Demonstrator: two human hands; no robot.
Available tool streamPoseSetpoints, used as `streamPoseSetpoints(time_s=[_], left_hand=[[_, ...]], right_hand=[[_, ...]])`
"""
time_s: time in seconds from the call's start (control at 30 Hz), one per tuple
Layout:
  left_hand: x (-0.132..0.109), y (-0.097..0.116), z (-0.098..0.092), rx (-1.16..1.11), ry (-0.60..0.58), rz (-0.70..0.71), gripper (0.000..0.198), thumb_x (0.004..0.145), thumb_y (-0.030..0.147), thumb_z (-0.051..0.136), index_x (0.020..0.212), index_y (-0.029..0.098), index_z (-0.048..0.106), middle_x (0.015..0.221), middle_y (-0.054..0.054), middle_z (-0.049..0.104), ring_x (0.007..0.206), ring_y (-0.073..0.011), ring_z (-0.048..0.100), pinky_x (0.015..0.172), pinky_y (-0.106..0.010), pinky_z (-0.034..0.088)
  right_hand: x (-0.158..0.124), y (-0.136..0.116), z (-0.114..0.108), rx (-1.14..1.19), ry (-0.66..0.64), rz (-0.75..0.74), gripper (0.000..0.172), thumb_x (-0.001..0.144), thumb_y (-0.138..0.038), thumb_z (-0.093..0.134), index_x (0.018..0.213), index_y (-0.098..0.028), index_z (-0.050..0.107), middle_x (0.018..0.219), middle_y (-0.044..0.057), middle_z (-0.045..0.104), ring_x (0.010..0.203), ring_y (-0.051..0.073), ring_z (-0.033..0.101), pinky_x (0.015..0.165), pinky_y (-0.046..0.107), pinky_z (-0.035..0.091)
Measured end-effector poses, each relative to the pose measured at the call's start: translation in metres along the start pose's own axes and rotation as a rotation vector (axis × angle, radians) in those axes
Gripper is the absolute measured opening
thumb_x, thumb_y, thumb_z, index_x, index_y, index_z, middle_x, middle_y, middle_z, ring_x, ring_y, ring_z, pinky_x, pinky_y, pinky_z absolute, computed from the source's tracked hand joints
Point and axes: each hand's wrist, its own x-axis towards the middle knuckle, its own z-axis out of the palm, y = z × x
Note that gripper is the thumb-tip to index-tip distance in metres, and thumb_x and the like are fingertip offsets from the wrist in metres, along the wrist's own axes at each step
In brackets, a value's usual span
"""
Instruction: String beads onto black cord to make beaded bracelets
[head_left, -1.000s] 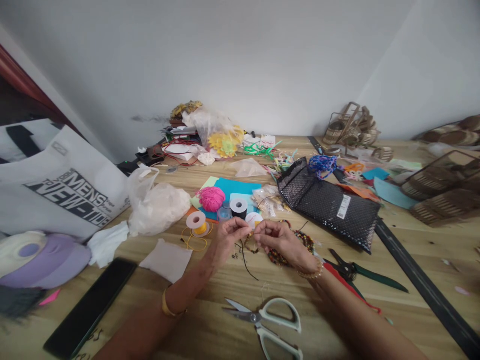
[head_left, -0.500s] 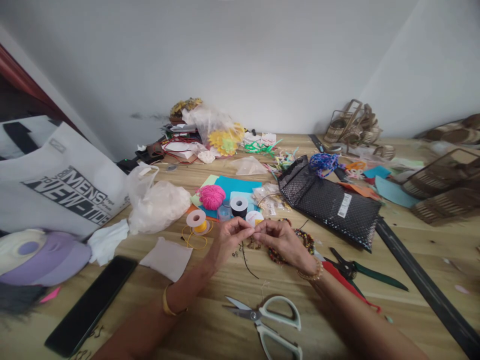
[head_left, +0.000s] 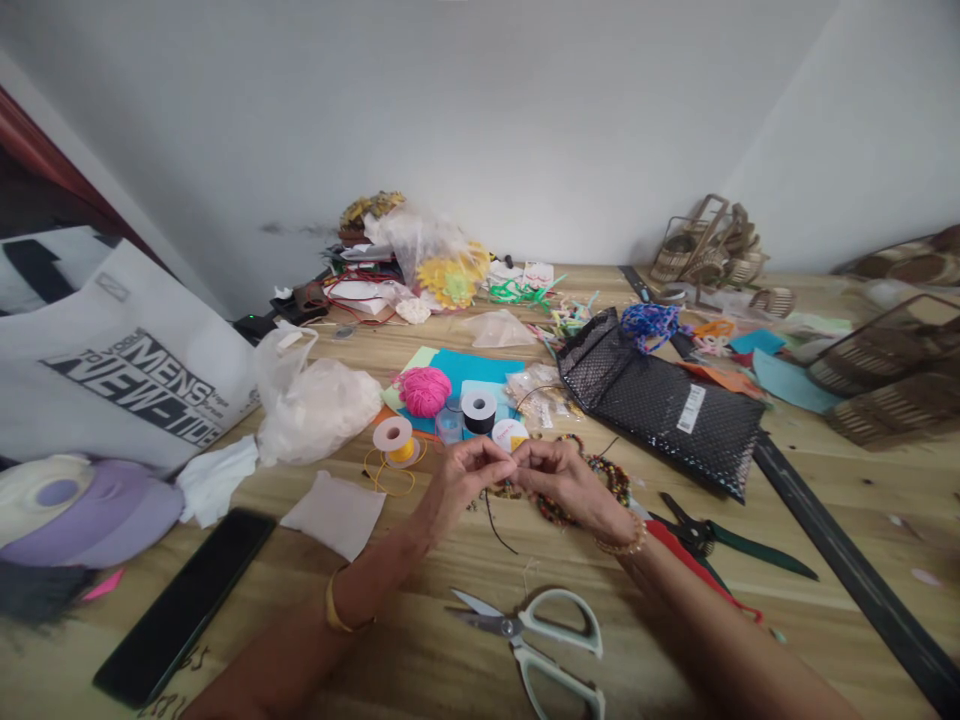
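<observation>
My left hand (head_left: pixel 466 478) and my right hand (head_left: pixel 561 482) meet fingertip to fingertip above the table, each closed in a pinch. From under my left fingers a thin black cord (head_left: pixel 495 525) trails down toward the wood. What lies right between the fingertips is too small to make out. Behind and below my right hand is a pile of multicoloured bead strings (head_left: pixel 616 482), partly covered by it. Small dark beads (head_left: pixel 472 506) are scattered beneath my left hand. Nearer to me lie white-handled scissors (head_left: pixel 517 628) with their blades apart.
Spools of black cord (head_left: pixel 478 418) and yellow cord (head_left: pixel 395 442) stand behind my hands, near pink yarn (head_left: pixel 424 391). Green-handled pruners (head_left: pixel 709 535) and a black padded mailer (head_left: pixel 675 425) lie right. At left are a phone (head_left: pixel 184 605), a pale pouch (head_left: pixel 335 515) and a plastic bag (head_left: pixel 322 410).
My fingertips have shifted very slightly to the right, still pressed together. The black cord hangs much as before, and the other things stay in place.
</observation>
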Motion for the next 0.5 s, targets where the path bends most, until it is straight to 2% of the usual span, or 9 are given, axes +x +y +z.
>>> streamPoseSetpoints(time_s=[0.2, 0.4, 0.5], left_hand=[[0.000, -0.004, 0.000, -0.042, -0.010, -0.019, 0.023, 0.071, 0.031, 0.074, 0.083, 0.016, 0.061, 0.074, 0.001, 0.064, 0.070, -0.0131, 0.059, 0.066, -0.025, 0.044], [0.004, -0.009, -0.004, -0.038, -0.273, -0.118, 0.032, 0.071, 0.041, 0.074, 0.082, 0.013, 0.060, 0.070, -0.001, 0.064, 0.063, -0.0130, 0.059, 0.064, -0.026, 0.045], [0.008, -0.015, -0.008, 0.029, -0.311, -0.114, 0.034, 0.075, 0.046, 0.069, 0.077, 0.013, 0.063, 0.068, -0.002, 0.064, 0.063, -0.0126, 0.057, 0.063, -0.025, 0.043]], right_hand=[[0.000, -0.001, -0.002, 0.032, -0.006, 0.020, 0.029, 0.074, -0.044, 0.072, 0.071, -0.017, 0.062, 0.057, -0.003, 0.059, 0.050, 0.008, 0.051, 0.049, 0.020, 0.041], [-0.001, -0.003, -0.003, -0.008, 0.013, -0.032, 0.029, 0.081, -0.045, 0.066, 0.074, -0.017, 0.062, 0.056, 0.000, 0.064, 0.051, 0.011, 0.054, 0.050, 0.022, 0.038], [0.002, -0.001, -0.005, 0.011, 0.082, -0.052, 0.029, 0.079, -0.044, 0.068, 0.073, -0.017, 0.061, 0.055, -0.001, 0.062, 0.049, 0.011, 0.052, 0.049, 0.023, 0.036]])
